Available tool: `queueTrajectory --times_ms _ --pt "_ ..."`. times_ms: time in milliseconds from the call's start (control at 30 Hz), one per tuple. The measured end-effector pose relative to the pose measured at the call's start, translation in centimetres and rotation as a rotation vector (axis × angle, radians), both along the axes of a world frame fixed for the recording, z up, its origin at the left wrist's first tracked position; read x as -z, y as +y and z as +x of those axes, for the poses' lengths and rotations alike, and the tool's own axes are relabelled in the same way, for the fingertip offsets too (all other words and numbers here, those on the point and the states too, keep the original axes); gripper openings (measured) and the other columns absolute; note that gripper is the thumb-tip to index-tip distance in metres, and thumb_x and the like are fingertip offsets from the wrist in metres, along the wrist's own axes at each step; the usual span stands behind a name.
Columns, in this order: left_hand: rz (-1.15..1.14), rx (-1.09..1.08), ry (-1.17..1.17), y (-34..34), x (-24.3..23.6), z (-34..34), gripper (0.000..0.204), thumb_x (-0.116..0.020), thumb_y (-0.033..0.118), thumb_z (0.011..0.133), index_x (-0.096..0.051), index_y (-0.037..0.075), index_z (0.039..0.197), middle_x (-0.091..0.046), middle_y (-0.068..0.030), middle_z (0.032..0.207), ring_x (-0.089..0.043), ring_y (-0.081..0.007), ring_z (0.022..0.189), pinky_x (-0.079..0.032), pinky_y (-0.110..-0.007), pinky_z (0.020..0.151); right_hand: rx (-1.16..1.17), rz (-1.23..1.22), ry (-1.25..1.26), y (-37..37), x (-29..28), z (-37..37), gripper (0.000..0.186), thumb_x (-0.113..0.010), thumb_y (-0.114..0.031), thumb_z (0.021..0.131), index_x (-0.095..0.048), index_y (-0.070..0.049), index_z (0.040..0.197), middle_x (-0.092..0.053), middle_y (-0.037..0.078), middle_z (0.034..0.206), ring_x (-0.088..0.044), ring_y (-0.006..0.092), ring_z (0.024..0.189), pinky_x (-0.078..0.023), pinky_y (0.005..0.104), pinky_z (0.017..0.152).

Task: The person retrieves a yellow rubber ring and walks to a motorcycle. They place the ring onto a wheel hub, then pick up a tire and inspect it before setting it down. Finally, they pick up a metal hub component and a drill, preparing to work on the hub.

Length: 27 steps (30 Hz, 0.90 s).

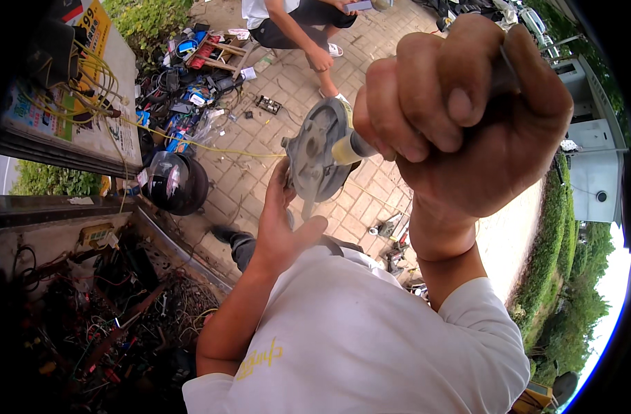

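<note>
My left hand (284, 231) is closed on the lower left edge of a round grey metal part (317, 148), holding it up in front of me. Bosses and recesses show on its face, and a pale strip hangs at its lower edge, partly blurred. High on the right, my right hand (467, 117) makes a fist around a thick cylindrical tool with a yellowish end (344, 151). That end overlaps the metal part's right side; whether they touch I cannot tell. My fingers hide most of the tool, and its kind is unclear. A thin yellow cord (212, 146) runs toward the metal part.
Another person (288, 31) crouches at the far side. A heap of mixed parts (191, 90) lies at far left, near a dark helmet (174, 181). Below left is a bin of wires and scrap (122, 317). Tools (396, 252) lie on the paving beyond my torso.
</note>
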<state>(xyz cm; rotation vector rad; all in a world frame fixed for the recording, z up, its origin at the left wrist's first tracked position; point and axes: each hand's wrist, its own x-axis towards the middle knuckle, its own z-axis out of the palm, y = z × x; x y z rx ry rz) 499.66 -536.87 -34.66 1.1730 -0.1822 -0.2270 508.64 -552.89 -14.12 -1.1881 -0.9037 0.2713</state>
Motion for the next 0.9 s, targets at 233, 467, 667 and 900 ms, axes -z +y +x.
queueTrajectory --times_ms 233,467,667,900 --pt "0.003 -0.008 -0.028 0.2 -0.27 0.34 0.096 -0.07 0.006 0.069 -0.017 -0.005 0.148 -0.037 -0.016 0.143 -0.04 -0.0261 0.132 -0.025 -0.041 0.113 0.017 0.0 -0.021 0.25 -0.04 0.12 0.045 -0.017 -0.036 0.102 -0.047 -0.011 0.08 -0.042 0.002 0.063 -0.04 0.0151 0.051 -0.035 0.0309 0.052" --pt "-0.014 -0.019 -0.023 0.41 -0.17 0.31 0.096 -0.07 0.006 0.069 -0.017 -0.004 0.148 -0.037 -0.0156 0.142 -0.041 -0.0256 0.131 -0.026 -0.041 0.113 -0.036 -0.023 -0.016 0.31 -0.04 0.31 0.046 -0.016 -0.037 0.103 -0.047 -0.011 0.082 -0.043 0.001 0.064 -0.04 0.015 0.052 -0.036 0.031 0.052" --pt "-0.002 -0.028 -0.042 0.62 0.12 0.11 0.096 -0.071 0.006 0.069 -0.017 -0.004 0.148 -0.037 -0.0157 0.142 -0.041 -0.0255 0.13 -0.026 -0.041 0.113 -0.07 -0.052 -0.015 0.42 -0.03 0.18 0.046 -0.016 -0.037 0.103 -0.048 -0.011 0.083 -0.043 0.001 0.065 -0.04 0.0151 0.053 -0.036 0.031 0.054" --pt "-0.005 -0.044 -0.029 0.94 -0.15 -0.1 0.096 -0.072 0.007 0.07 -0.016 -0.004 0.148 -0.037 -0.0157 0.142 -0.041 -0.0253 0.131 -0.025 -0.04 0.113 -0.112 -0.078 -0.017 0.94 -0.07 0.15 0.046 -0.016 -0.038 0.103 -0.048 -0.012 0.084 -0.044 0.001 0.067 -0.041 0.0152 0.054 -0.037 0.031 0.055"
